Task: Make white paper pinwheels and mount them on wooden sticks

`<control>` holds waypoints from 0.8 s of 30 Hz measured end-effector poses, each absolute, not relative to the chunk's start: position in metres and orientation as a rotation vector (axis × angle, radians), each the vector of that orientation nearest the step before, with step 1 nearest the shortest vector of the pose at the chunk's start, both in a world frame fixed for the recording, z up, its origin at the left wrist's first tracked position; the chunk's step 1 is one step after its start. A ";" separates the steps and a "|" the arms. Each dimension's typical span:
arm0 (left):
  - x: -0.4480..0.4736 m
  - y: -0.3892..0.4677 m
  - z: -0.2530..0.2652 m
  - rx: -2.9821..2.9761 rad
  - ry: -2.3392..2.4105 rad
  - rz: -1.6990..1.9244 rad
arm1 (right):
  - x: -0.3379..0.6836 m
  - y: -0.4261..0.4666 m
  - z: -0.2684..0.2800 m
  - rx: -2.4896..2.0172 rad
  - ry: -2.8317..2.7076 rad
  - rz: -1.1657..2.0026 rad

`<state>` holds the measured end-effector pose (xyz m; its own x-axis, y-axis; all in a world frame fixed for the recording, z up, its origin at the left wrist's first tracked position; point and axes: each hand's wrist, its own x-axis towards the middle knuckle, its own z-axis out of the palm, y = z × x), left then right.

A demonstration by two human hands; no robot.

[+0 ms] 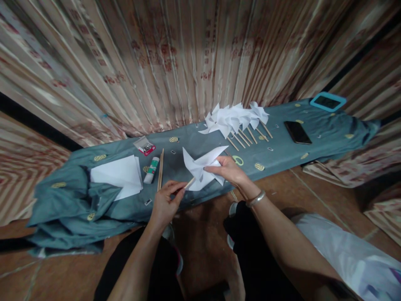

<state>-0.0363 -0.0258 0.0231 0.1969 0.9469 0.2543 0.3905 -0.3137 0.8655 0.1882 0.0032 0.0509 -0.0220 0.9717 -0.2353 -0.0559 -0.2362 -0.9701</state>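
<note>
A white paper pinwheel point(199, 168) is held up over the near edge of the cloth-covered table. My right hand point(228, 170), with a bangle at the wrist, grips its paper blades, thumb near the centre. Between the thumb and fingers of my left hand point(169, 196) is the pinwheel's wooden stick point(189, 183), mostly hidden by the hand. Just left of it lie loose wooden sticks point(161, 165) and a glue stick point(152, 170). Scissors with yellow-green handles point(238, 160) rest behind my right hand, partly covered.
Several finished pinwheels point(233, 119) lie in a row at the back. White paper sheets point(117, 175) and a small box of pins point(144, 146) are on the left. To the right are a black phone point(297, 132) and a blue-framed device point(328, 101). Curtains point(175, 62) hang behind the table.
</note>
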 end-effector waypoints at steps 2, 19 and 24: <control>-0.037 -0.025 0.022 1.781 1.239 1.052 | 0.190 0.005 0.052 -1.338 -1.063 1.402; -0.045 -0.021 0.014 1.556 1.284 0.990 | 0.200 0.013 0.055 -1.236 -1.131 1.455; -0.039 -0.018 0.018 1.213 1.331 0.992 | 0.206 0.012 0.061 -1.108 -1.089 1.526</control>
<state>-0.0391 -0.0181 0.0176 0.0439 0.9869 -0.1551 0.1329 0.1481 0.9800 0.2060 0.0119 0.0606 -0.1637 0.9752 -0.1491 -0.1759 -0.1776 -0.9683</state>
